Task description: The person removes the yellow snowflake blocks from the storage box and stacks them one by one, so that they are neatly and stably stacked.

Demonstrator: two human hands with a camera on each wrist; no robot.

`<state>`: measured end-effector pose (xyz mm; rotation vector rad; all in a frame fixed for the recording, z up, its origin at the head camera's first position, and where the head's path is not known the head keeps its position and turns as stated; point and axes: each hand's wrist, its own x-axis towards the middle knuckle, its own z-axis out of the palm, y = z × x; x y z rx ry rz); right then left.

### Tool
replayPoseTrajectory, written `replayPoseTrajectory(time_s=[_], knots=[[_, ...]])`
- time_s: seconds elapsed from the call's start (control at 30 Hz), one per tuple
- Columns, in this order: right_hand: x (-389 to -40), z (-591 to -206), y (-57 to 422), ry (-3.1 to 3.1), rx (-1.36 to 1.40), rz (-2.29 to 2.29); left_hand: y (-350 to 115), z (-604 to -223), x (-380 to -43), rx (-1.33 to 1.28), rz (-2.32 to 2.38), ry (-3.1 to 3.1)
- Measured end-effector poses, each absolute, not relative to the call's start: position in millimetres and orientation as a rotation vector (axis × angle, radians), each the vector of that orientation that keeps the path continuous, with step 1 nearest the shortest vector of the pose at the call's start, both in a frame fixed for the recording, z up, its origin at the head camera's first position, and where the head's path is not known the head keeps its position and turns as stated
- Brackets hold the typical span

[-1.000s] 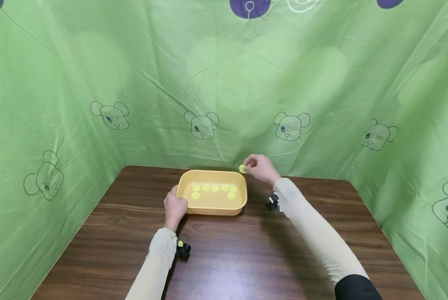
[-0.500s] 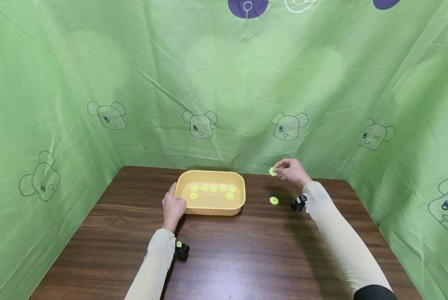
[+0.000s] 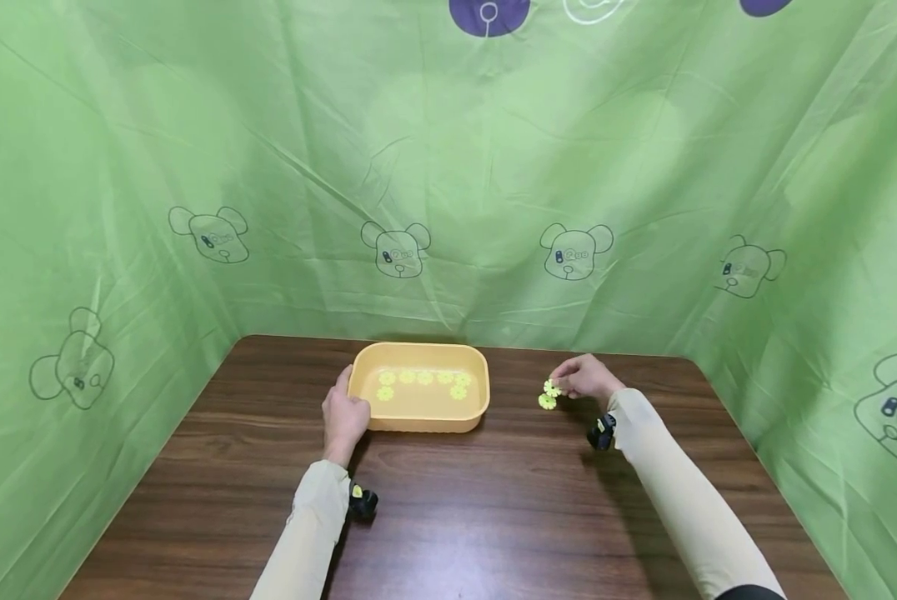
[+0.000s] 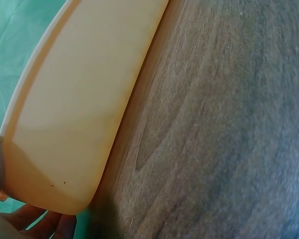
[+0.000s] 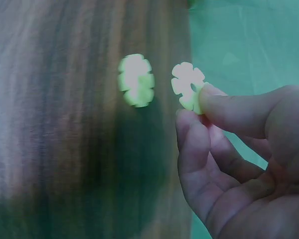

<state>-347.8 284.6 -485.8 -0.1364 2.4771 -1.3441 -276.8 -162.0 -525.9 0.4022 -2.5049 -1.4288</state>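
Observation:
A shallow yellow-orange plastic basin point(image 3: 418, 423) stands at the back of the table. My left hand point(image 3: 345, 417) grips its left end, thumb at the rim and fingers around the outer wall, as the left wrist view shows. Inside lie several yellow-green flower-shaped pieces point(image 3: 424, 378), set in a row with others below its ends. To the right of the basin, my right hand point(image 3: 587, 377) pinches another flower-shaped piece point(image 5: 188, 85) between thumb and fingertips. Just beneath it, a similar flower-shaped piece point(image 5: 136, 80) lies flat on the wood.
The dark wood-grain table point(image 3: 448, 508) runs back to a green curtain point(image 3: 486, 292) printed with bear heads, which hangs along the back and both sides. A black wrist camera point(image 3: 602, 432) sits at the right cuff, another wrist camera point(image 3: 362, 502) at the left.
My right hand has moved right, away from the basin's corner, and then down with the pinched flower-shaped piece, close over the one on the table. My left hand keeps its grip on the basin.

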Motion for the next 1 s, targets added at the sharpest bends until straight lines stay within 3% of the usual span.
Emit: replayPoseTrajectory(time_s=[0.23,1.0], knots=[[-355,-495,284,2.528,-0.047,-1.307,-159,-521,-283,0.396,-1.415,-2.501],[-343,-512,274,2.598,-0.136,-1.164,-163,-526,-276,0.398,-1.401,-2.533]])
